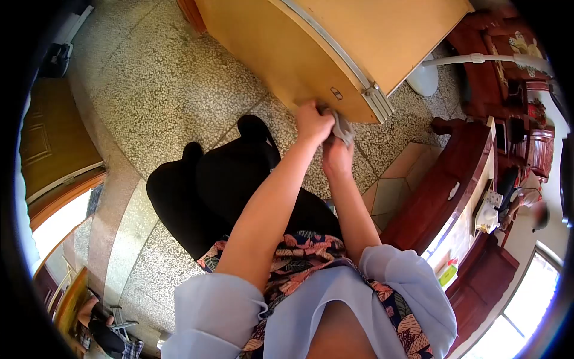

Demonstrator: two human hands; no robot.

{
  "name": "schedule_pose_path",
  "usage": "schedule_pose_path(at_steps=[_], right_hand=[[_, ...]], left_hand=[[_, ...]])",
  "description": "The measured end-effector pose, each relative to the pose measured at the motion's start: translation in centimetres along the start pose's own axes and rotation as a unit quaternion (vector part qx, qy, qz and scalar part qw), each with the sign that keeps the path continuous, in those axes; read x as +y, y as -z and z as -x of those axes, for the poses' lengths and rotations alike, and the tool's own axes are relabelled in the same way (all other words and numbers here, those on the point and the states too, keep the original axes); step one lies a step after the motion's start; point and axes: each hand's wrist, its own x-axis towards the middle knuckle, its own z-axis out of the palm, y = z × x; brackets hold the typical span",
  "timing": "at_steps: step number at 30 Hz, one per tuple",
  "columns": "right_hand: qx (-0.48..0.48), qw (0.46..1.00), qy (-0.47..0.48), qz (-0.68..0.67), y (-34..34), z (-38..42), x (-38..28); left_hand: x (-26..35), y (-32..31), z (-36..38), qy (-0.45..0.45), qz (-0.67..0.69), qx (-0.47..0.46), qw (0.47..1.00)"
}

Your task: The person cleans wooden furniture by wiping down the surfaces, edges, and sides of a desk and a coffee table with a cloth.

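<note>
My left hand (314, 124) is closed around a bunched grey cloth (342, 128), right beside the lower corner of a tan wooden panel (281, 54). Just nearer to me, my right hand (338, 159) grips the same cloth from below, its fingers partly hidden by the folds. The two hands are close together, with the cloth between them. A metal strip (335, 45) runs along the panel's edge and ends in a ridged metal piece (378, 103) to the right of my hands. A small dark mark (336, 93) shows on the panel's face.
Speckled stone floor (179, 78) surrounds my bent legs in black trousers (233, 173). A long dark red wooden table (418, 209) stands at the right, with carved seats (538, 152) behind it. A white stand base (423, 79) rests beyond the panel. Another person (104, 323) sits at lower left.
</note>
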Motion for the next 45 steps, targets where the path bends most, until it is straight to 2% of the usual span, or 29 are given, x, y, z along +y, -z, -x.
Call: schedule_pose_path(at_steps=[2, 5, 8, 9, 12, 16, 17, 22, 23, 26, 31, 33, 34, 37, 41, 44, 45], right_hand=[[-0.048, 0.998, 0.048, 0.0, -0.2, 0.5, -1.9], [-0.047, 0.997, 0.048, -0.031, -1.9, 0.4, -4.1], [-0.019, 0.995, 0.062, -0.082, -2.2, 0.5, -3.2], [-0.008, 0.994, 0.038, -0.104, -2.6, 0.6, -3.8], [-0.049, 0.996, 0.07, -0.015, -3.2, 1.6, -6.8], [-0.02, 0.992, 0.116, -0.042, -3.4, 2.0, -6.8], [-0.04, 0.988, 0.132, -0.073, -3.8, 1.7, -6.4], [-0.022, 0.995, 0.075, -0.055, -4.9, 1.5, -7.2], [-0.021, 0.996, 0.078, -0.042, -5.0, 2.0, -8.0], [-0.049, 0.994, 0.096, -0.027, -4.3, 1.6, -8.5], [-0.026, 0.996, 0.086, -0.023, -4.9, 0.8, -6.3], [0.003, 0.997, 0.062, -0.044, -5.6, 0.2, -5.8], [-0.007, 0.997, 0.08, -0.02, -5.5, 0.5, -6.1], [-0.028, 0.993, 0.112, 0.034, -4.9, 0.5, -6.7], [-0.025, 0.991, 0.108, 0.069, -4.1, -0.8, -4.3], [-0.017, 0.998, 0.026, 0.061, -5.5, -1.9, -3.2], [0.0, 0.998, 0.031, 0.056, -6.4, -1.5, -3.7]], left_hand=[[2.1, 0.6, 1.2, -0.048, 0.035, -0.007, 0.998], [3.6, 1.2, 1.8, -0.099, -0.003, 0.005, 0.995], [3.5, 1.6, 1.4, -0.082, -0.009, -0.007, 0.997], [3.9, 1.9, 1.6, -0.094, -0.048, -0.012, 0.994], [5.0, 2.2, 2.6, -0.257, 0.029, -0.002, 0.966], [6.1, 1.8, 3.2, -0.238, 0.064, -0.008, 0.969], [6.0, 1.7, 2.8, -0.24, 0.075, -0.005, 0.968], [5.0, 2.0, 2.3, -0.177, 0.107, 0.005, 0.978], [4.7, 2.1, 2.6, -0.231, 0.021, 0.017, 0.973], [6.3, 2.6, 3.3, -0.337, 0.009, 0.032, 0.941], [4.2, 1.6, 1.5, -0.239, 0.08, 0.051, 0.966], [4.1, 2.0, 1.4, -0.22, 0.046, 0.048, 0.973], [4.4, 2.3, 1.6, -0.21, 0.03, 0.049, 0.976], [6.4, 3.0, 3.1, -0.312, 0.056, 0.039, 0.948], [4.8, 2.4, 1.8, -0.21, 0.093, 0.071, 0.971], [1.9, 1.6, -0.1, -0.158, 0.077, 0.127, 0.976], [3.3, 2.4, 0.7, -0.174, 0.05, 0.107, 0.978]])
